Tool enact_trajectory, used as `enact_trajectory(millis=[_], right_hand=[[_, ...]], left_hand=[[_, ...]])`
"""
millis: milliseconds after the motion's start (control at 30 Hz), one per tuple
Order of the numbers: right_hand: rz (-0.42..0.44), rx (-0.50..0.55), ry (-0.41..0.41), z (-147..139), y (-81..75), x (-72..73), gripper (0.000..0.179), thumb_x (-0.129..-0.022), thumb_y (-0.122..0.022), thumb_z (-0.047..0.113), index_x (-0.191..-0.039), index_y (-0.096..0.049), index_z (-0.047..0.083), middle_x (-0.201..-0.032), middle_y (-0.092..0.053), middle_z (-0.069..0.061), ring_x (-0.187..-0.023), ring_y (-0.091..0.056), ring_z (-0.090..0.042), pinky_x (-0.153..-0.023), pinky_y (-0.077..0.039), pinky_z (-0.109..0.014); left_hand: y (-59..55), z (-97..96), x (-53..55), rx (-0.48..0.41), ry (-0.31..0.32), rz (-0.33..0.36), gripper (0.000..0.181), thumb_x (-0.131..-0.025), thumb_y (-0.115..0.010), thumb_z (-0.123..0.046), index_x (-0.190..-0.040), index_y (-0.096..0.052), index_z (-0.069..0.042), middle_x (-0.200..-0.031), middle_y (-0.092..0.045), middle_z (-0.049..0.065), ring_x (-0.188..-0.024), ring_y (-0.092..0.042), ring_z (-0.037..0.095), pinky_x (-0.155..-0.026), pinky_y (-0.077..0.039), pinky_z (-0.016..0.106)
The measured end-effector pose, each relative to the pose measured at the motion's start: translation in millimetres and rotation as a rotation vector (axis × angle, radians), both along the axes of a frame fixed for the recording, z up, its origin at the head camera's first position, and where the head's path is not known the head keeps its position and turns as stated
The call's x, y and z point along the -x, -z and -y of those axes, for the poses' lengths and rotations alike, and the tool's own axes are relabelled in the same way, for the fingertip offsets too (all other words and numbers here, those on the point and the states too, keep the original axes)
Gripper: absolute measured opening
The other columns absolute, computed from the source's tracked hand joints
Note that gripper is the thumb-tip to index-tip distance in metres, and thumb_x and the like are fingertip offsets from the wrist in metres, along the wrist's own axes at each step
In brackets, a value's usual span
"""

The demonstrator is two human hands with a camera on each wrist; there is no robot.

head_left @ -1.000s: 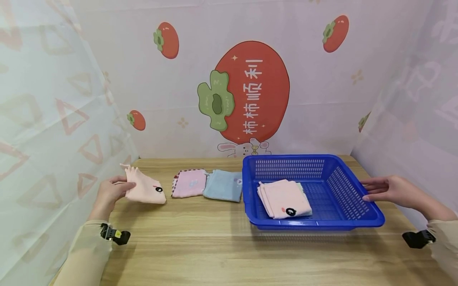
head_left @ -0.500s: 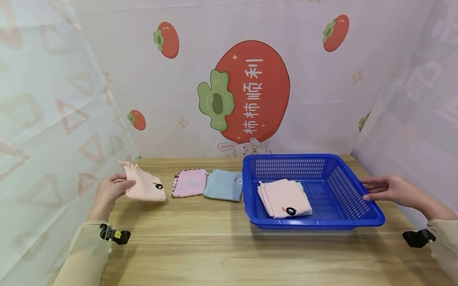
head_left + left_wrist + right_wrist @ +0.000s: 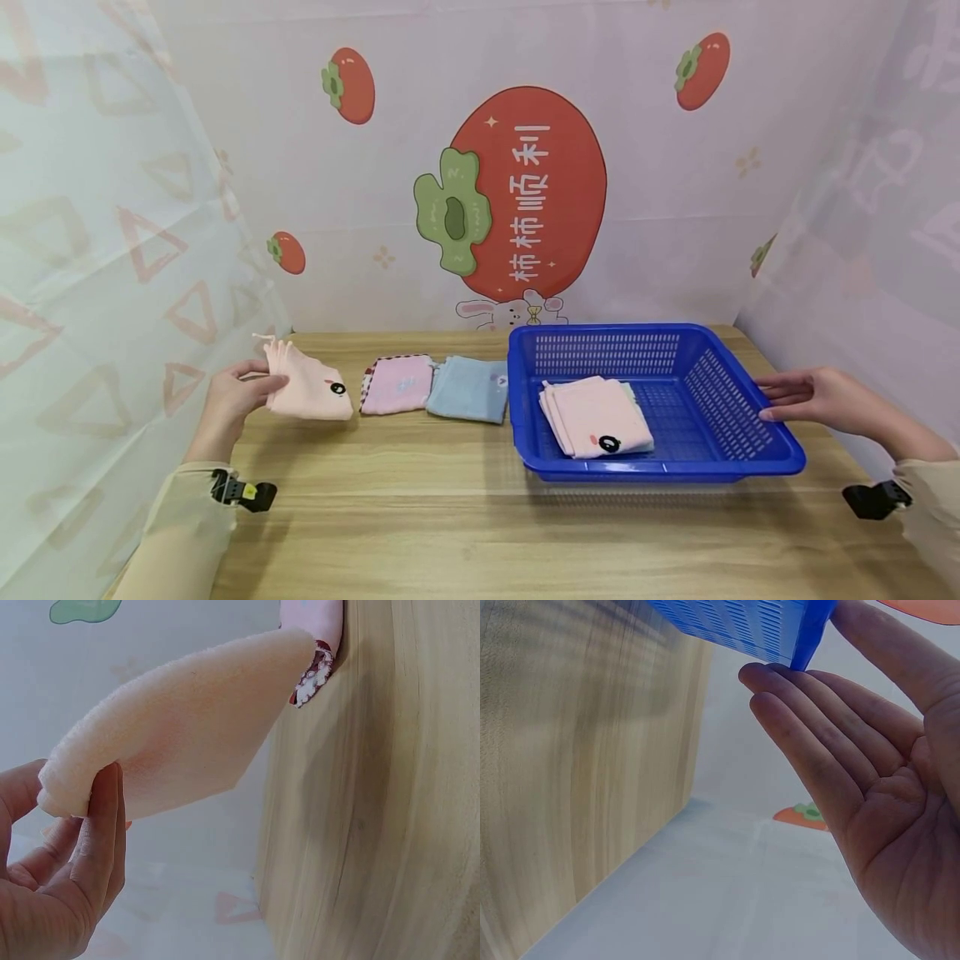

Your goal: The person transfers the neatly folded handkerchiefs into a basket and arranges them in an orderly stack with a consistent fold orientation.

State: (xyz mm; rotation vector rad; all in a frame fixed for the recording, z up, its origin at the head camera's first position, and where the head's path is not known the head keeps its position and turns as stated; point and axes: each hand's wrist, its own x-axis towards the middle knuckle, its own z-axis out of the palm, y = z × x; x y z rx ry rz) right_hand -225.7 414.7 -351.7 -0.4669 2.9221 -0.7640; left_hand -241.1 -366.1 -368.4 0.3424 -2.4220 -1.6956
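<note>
My left hand point(image 3: 228, 410) pinches a folded pale pink washcloth point(image 3: 309, 390) by one edge, thumb on one side and fingers on the other. The cloth, with a black embroidered eye, is held above the left of the table, as the left wrist view also shows. At the far right, my right hand point(image 3: 834, 403) holds the side rim of a blue plastic basket point(image 3: 645, 468), thumb on the rim and fairly straight fingers beneath it. Inside the basket, toward its left, lies a folded pale pink washcloth point(image 3: 592, 408) with the same eye, a pale green edge showing under it.
A pink folded cloth point(image 3: 397, 385) with a checkered border and a light blue folded cloth point(image 3: 468, 388) lie side by side left of the basket. The wooden table point(image 3: 390, 517) is enclosed by printed fabric walls point(image 3: 390, 167) at the back and sides.
The washcloth in my left hand has risen slightly and shifted a little right. My right hand and the basket have stayed in place.
</note>
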Motion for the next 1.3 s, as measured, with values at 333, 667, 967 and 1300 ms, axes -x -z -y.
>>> enact_trajectory(millis=[333,667,967,1300], right_hand=[[0.001,0.002,0.003,1.3,-0.6,-1.2,0.056,-0.083,-0.073,0.026,-0.124,-0.056,-0.009,-0.108,-0.067,-0.024,-0.081,-0.063,0.008,-0.065,-0.052,-0.018],[0.006,-0.009,0.014,0.9,0.6,-0.8,0.057,-0.083,-0.073,0.027,-0.125,-0.056,-0.008,-0.108,-0.067,-0.023,-0.081,-0.063,0.007,-0.065,-0.052,-0.017],[0.0,-0.001,0.015,1.5,0.3,-1.6,0.057,-0.083,-0.073,0.026,-0.124,-0.056,-0.009,-0.107,-0.068,-0.023,-0.081,-0.063,0.007,-0.065,-0.052,-0.018],[-0.006,-0.003,0.019,1.9,0.3,-0.8,0.057,-0.082,-0.074,0.027,-0.124,-0.057,-0.008,-0.107,-0.068,-0.024,-0.08,-0.064,0.006,-0.065,-0.052,-0.018]], left_hand=[[-5.1,-6.4,-0.2,0.007,-0.009,-0.002,0.013,-0.083,-0.073,-0.018,-0.091,-0.063,-0.014,-0.073,-0.061,-0.019,-0.07,-0.06,-0.004,-0.062,-0.053,0.017],[-7.8,-16.4,0.2,0.058,-0.001,-0.016,0.023,-0.084,-0.072,-0.019,-0.1,-0.062,-0.006,-0.077,-0.059,-0.018,-0.073,-0.059,-0.004,-0.065,-0.053,0.017],[-10.6,-24.6,4.0,0.08,0.026,-0.044,0.035,-0.084,-0.072,-0.02,-0.108,-0.058,0.002,-0.078,-0.059,-0.018,-0.074,-0.06,-0.004,-0.064,-0.054,0.018],[-15.2,-32.9,4.2,0.052,0.064,-0.058,0.032,-0.083,-0.073,-0.022,-0.105,-0.059,-0.003,-0.082,-0.063,-0.016,-0.076,-0.061,-0.003,-0.064,-0.054,0.019]])
